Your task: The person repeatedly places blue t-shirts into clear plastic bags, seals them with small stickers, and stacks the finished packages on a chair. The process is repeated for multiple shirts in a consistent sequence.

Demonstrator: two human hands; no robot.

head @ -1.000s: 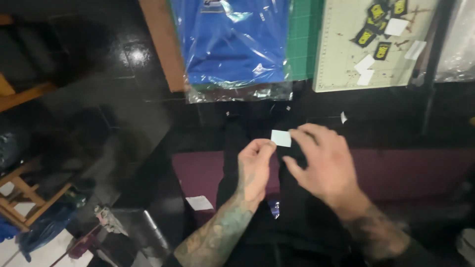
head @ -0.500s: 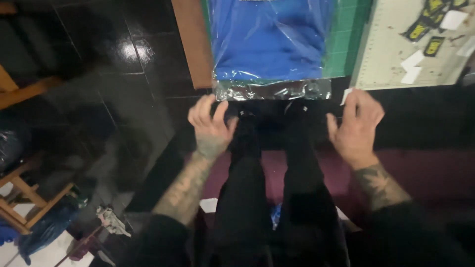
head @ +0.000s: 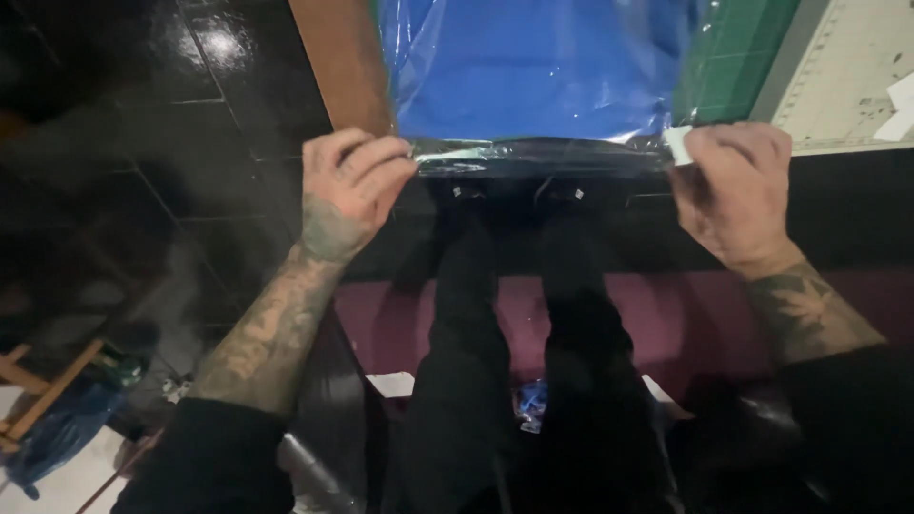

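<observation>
**Both hands pinch the near edge of a bagged blue garment**

The dark tiled floor [head: 162, 143] fills the left half of the view, glossy with a light glare at the far left. The bench [head: 347, 67] shows as a brown wooden edge running away at the far centre, with a green cutting mat [head: 738, 57] on it to the right and a pale ruled mat [head: 847, 86] beyond that at the far right.

On the bench lies the blue garment [head: 533, 67], folded flat inside a clear plastic bag [head: 543, 157]; its near edge hangs at the near rim of the bench, between the two hands.

A maroon seat cushion [head: 705, 314] runs across the near middle, under the person's dark-trousered legs [head: 533, 362].

The left hand [head: 347, 186] is closed in a pinching grip on the bag's near left corner, fingers curled over the plastic. The right hand [head: 733, 186] grips the near right corner the same way, and a small white sticker [head: 678, 145] sits at its fingertips, touching the bag's edge. The plastic is stretched taut between the two hands.

On the floor near the legs lie a white paper scrap [head: 390, 384] and a small blue-and-clear wrapper [head: 530, 405].
</observation>
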